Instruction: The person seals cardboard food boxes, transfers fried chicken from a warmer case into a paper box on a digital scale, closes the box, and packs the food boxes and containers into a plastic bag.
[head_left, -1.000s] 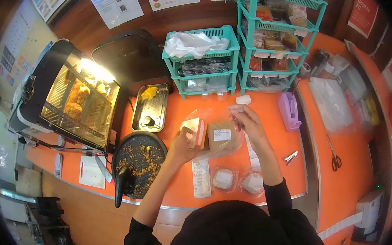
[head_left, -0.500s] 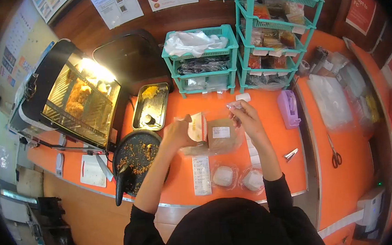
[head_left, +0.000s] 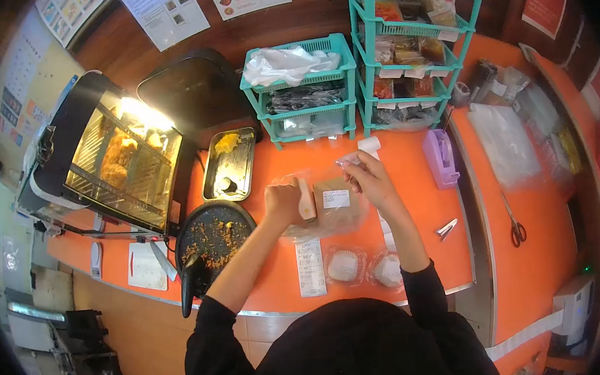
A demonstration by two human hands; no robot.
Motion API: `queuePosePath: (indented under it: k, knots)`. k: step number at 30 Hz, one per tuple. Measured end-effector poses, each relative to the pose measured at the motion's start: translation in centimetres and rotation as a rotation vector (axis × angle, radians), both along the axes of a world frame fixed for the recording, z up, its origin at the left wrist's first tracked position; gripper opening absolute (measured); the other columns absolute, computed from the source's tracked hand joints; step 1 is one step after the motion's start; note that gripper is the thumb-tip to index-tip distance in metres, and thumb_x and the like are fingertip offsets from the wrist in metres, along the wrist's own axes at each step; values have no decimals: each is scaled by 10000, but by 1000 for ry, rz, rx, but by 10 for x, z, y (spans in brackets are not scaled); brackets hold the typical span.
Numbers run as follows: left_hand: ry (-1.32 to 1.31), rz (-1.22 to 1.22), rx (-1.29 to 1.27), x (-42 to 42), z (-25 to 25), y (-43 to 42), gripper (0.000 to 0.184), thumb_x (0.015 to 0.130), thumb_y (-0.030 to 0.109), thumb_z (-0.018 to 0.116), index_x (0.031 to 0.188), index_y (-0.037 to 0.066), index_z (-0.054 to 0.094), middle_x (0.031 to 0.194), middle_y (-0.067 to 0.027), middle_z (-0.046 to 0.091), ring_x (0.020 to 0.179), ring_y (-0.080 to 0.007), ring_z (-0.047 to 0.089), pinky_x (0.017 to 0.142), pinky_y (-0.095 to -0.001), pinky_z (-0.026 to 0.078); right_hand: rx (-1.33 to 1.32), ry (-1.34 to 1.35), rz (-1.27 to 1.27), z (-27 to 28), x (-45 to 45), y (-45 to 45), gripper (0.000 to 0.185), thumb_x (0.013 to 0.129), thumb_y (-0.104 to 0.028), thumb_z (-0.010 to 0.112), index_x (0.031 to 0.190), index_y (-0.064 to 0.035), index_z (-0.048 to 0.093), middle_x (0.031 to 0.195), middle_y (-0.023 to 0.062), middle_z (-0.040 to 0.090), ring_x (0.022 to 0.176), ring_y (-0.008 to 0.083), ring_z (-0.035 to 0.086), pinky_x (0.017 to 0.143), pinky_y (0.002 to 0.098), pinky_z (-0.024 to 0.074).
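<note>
A clear plastic bag (head_left: 348,222) lies on the orange counter around a brown box (head_left: 333,200) with a white label. Beside that box, on its left, is a white and orange carton (head_left: 306,200). My left hand (head_left: 283,201) is closed at the carton's left side; what its fingers grip is hidden. With pinched fingers, my right hand (head_left: 370,177) holds the bag's upper right edge above the brown box. Nearer to me lie a printed receipt (head_left: 310,268) and two clear containers, one (head_left: 345,265) left of the other (head_left: 389,271).
A black pan (head_left: 216,240) with crumbs, a metal tray (head_left: 230,166) and a lit food warmer (head_left: 118,156) stand at left. Teal racks (head_left: 299,89) are behind. A purple tape dispenser (head_left: 441,159), a stapler (head_left: 447,229) and scissors (head_left: 513,220) lie right.
My left hand has closed and turned its back upward beside the carton, which now shows narrower. My right hand still pinches the bag's edge, slightly lower and further left.
</note>
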State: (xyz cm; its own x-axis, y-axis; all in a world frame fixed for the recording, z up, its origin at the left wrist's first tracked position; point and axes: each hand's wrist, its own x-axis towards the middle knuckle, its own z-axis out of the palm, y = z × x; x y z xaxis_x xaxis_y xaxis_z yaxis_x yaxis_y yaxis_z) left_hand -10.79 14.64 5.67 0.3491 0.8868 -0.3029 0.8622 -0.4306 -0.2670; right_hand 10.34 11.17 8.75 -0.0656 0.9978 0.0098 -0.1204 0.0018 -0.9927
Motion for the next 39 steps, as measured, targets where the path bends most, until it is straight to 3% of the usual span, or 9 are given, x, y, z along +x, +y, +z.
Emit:
queuePosePath:
  k: [6,8,11,16,22,30,32,35,39]
  knots:
    - [-223,27,-132,-4,-3,-18,1152,476,473,866,1370,-47,359,1036,-206,644,988,-330,639,909,-402,471,-26,113,-31,3,-1,-3,163,925,-188,558,1011,-63,618,739,-6,560,563,48,453,506,205,343]
    - [-598,39,110,-40,-10,-11,827,631,236,794,1341,8,436,1066,-232,626,1063,-355,601,896,-378,471,-94,168,-76,13,4,-3,183,912,-191,551,1017,-58,620,753,-1,560,563,55,447,511,206,339]
    - [-1393,408,-501,-86,101,-12,481,712,-25,601,1187,45,577,756,-32,584,803,-167,658,682,-302,521,-156,215,-154,9,13,5,194,905,-190,543,1018,-54,621,771,9,566,557,65,448,514,215,339]
    - [-1801,738,-711,-73,100,-12,382,859,85,584,1237,46,543,852,-13,602,630,-87,506,684,-254,494,-85,193,-128,11,-21,9,197,924,-197,526,1045,-53,584,774,29,568,562,77,464,525,226,376]
    - [-1963,723,-887,-8,88,-19,403,853,216,623,1221,59,568,1015,-53,606,779,-139,533,785,-319,466,26,50,-10,-5,-52,7,284,958,-267,502,1077,-11,532,967,103,550,595,129,566,569,265,458]
    - [-1812,476,-919,-14,74,7,310,823,315,656,1012,70,654,965,-70,668,859,-152,606,763,-293,447,608,-864,-55,17,-12,-9,499,752,-280,751,1132,-33,541,1171,152,428,1025,330,562,981,450,412]
    - [-1265,216,-548,-6,93,-1,366,838,393,647,952,46,650,842,-71,684,794,-171,631,728,-304,472,697,-893,2,-12,-21,-6,463,735,-291,755,1078,-38,573,1115,139,482,1071,334,537,1008,469,362]
    - [-936,164,-308,14,106,-13,451,841,458,638,936,17,650,792,-82,689,783,-213,655,720,-328,492,748,-932,82,-67,-27,13,417,686,-256,762,1010,-40,610,1022,115,547,1064,326,530,981,476,354]
    - [-937,202,-337,-11,110,-17,533,806,498,673,1008,7,626,891,-124,687,842,-238,655,764,-328,499,577,-895,224,-72,-25,19,333,647,-121,708,956,-35,618,900,101,536,941,300,559,829,437,434]
